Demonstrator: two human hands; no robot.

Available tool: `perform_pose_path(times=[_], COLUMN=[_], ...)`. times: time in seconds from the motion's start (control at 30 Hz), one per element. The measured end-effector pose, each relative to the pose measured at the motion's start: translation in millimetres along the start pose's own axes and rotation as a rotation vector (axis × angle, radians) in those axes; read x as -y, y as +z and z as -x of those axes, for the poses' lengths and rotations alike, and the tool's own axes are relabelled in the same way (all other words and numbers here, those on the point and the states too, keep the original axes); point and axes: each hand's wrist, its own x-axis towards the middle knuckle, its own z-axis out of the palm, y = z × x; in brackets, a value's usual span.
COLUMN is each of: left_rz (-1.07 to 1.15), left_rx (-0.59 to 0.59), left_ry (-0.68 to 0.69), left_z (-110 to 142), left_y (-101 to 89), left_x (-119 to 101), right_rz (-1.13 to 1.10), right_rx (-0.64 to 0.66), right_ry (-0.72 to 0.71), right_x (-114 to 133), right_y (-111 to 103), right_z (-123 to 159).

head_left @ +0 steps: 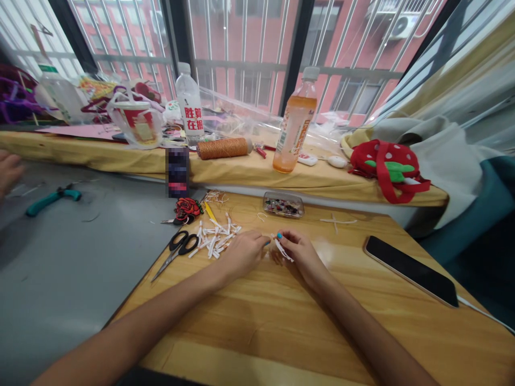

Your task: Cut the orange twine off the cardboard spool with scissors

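Over the wooden table, both hands meet fingertip to fingertip. My right hand (301, 249) pinches a thin white strip (284, 250), which hangs down from its fingertips. Beside it my left hand (250, 247) is closed in a pinch at the strip's upper end; whatever it grips is too small to make out. Just left of that hand lies a pile of short white strips (215, 239) with orange-brown thread on them. Black-handled scissors (177, 247) rest open-bladed left of the pile. A yellow stick-like tool (210, 213) lies behind it.
Behind my hands stands a clear box of small beads (284, 206). A white cross-shaped piece (337, 221) and a phone (410, 271) lie right. The ledge holds an orange thread spool (224, 148) and bottles. Teal pliers (54, 201) and another person's hand (8, 172) are left.
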Motion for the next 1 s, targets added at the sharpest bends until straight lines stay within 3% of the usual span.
perform_pose_path(times=[0.17, 0.47, 0.73, 1.0], left_rz=[-0.104, -0.28, -0.274, -0.238], left_rx=[0.018, 0.14, 0.115, 0.103], left_ry=[0.062, 0.207, 0.253, 0.249], left_z=[1.3, -0.2, 0.5, 0.1], left_y=[-5.5, -8.7, -5.7, -4.9], left_x=[-2.4, 0.0, 3.1, 4.8], right_rz=[-0.126, -0.099, -0.037, -0.14], right_rx=[0.001, 0.206, 0.217, 0.139], right_ry=[0.114, 0.148, 0.072, 0.05], right_x=[3.3, 7.2, 8.4, 6.1], right_y=[-0.2, -8.6, -15.7, -9.1], right_z=[1.3, -3.4, -4.2, 0.1])
